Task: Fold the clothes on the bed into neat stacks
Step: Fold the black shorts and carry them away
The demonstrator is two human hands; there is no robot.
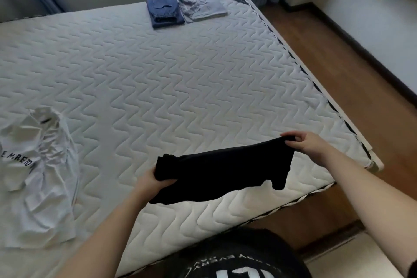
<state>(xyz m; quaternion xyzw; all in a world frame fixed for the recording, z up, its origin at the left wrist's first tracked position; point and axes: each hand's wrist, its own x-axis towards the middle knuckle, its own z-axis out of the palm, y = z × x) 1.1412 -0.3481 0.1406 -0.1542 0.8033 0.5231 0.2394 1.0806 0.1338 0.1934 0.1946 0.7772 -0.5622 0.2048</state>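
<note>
Both hands have a closed grip on one black garment [223,174], which hangs stretched between them just above the near right corner of the bed [180,88]. The left hand [150,180] bunches one end in a full fist, fingers wrapped under a thick wad of cloth, while the right hand [303,143] pinches the opposite edge between thumb and curled fingertips and lifts it slightly higher. Held taut this way, the cloth probably shakes flat and shows its outline before it goes down for folding; its lower edge dangles loose and uneven, so it looks unfolded as yet. The bed's quilted mattress serves as the work surface, and most of its middle is bare, likely kept free for laying pieces out. At the left edge lies a crumpled white shirt [38,178] with dark lettering, apparently waiting its turn. At the far edge, well apart from the hands, two finished items sit side by side and touching: folded blue jeans [164,11] and a folded pale grey garment [203,7], seemingly parked out of the way of the folding area.
</note>
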